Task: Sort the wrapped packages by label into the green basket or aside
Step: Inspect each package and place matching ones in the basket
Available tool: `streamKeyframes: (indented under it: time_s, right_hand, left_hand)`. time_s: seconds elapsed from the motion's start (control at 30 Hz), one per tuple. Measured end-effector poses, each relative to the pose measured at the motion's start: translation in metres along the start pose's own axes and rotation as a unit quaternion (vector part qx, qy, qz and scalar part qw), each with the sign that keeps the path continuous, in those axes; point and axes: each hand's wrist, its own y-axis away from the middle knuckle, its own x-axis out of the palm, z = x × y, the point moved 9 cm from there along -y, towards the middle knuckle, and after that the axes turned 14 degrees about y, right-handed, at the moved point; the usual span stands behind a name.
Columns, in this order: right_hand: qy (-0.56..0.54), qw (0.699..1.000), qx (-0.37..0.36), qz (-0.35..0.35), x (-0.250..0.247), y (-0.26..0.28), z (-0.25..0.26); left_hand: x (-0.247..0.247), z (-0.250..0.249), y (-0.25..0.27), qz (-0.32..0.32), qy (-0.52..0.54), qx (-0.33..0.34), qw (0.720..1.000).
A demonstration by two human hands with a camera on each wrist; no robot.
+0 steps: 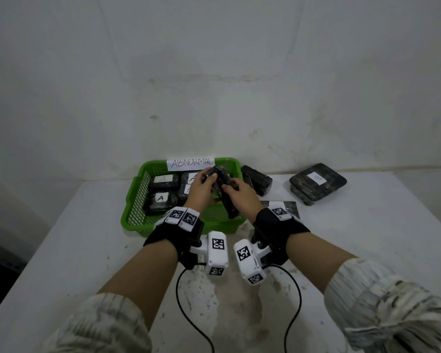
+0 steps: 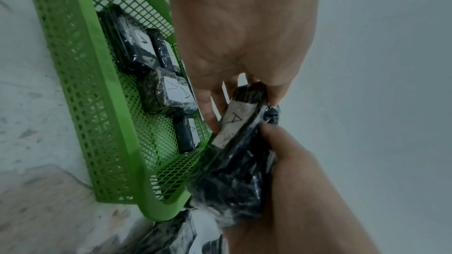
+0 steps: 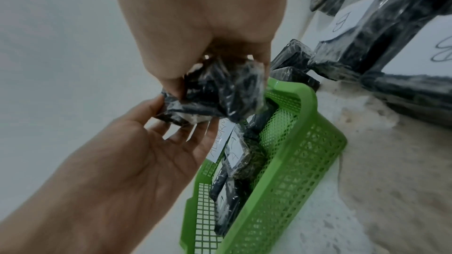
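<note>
Behind the white tabletop [image 1: 87, 250] a bare pale wall is rising, and from the head view we are looking down on a green basket [image 1: 135, 200] carrying a paper sign reading ABNORMAL [image 1: 191, 163]. Several packages marked A are lying in it already. We are holding one wrapped package [image 1: 223, 189] over the basket's right half, the left hand [image 1: 201, 188] gripping its far end and the right hand [image 1: 239, 197] gripping its side. A stack marked B [image 1: 317, 182] is sitting well apart to the right, with more dark packages [image 1: 256, 179] just beside the basket.

From the left wrist view, the held package is showing a white label with an A [image 2: 233, 118]. The left fingers [image 2: 212, 107] are curling round its top end, and the right hand's thumb [image 2: 271, 134] is pressing on its wrapped face.

From the right wrist view, the right hand is clenching the crinkled wrap from above, while the left hand [image 3: 151, 142] is cupping it from below with its fingers spread under the film. B-marked packages [image 3: 342, 20] are lying beyond the basket rim.

We are judging that the label check is the step in hand. Since it reads A, like those inside, the next move is probably calling for lowering it into the free mesh floor at the near right and letting go with both hands.
</note>
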Motion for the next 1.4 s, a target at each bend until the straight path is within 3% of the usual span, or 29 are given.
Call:
streamKeyframes:
  time_s: [0.23,0.43,0.57,0.7,0.9,1.07,1.23,1.3,1.4]
  right_hand:
    - [0.021,1.0,0.007,0.007,0.006,0.001,-0.013]
    - [-0.073,0.993,0.0,0.093,0.015,0.011,-0.002]
    - [-0.153,0.985,-0.013,0.075,0.008,0.015,0.002]
    - [-0.258,0.96,-0.001,0.112,0.01,0.02,-0.001]
    - [-0.273,0.958,-0.005,0.089,0.006,0.015,-0.003]
    - [-0.293,0.947,-0.011,0.13,0.01,0.017,0.003]
    - [-0.292,0.942,0.021,0.163,0.012,0.023,-0.013]
    - [-0.351,0.92,0.063,0.165,0.014,0.026,-0.022]
    - [-0.457,0.87,0.12,0.14,0.018,0.026,-0.028]
  left_hand:
    - [0.001,0.015,0.005,0.027,-0.068,-0.047,0.996]
    - [-0.012,0.01,0.002,-0.013,-0.005,-0.048,0.999]
    - [-0.02,0.017,0.002,-0.019,0.042,-0.073,0.996]
    - [-0.02,0.026,0.006,-0.006,0.117,-0.137,0.984]
    - [-0.014,0.032,0.019,0.002,0.163,-0.193,0.968]
    - [-0.015,0.025,0.015,0.003,0.181,-0.17,0.969]
    - [-0.029,-0.001,0.003,-0.018,0.193,-0.028,0.981]
    - [-0.022,-0.017,0.007,0.008,0.171,0.025,0.985]
    - [0.0,-0.025,0.015,0.069,0.132,0.039,0.988]
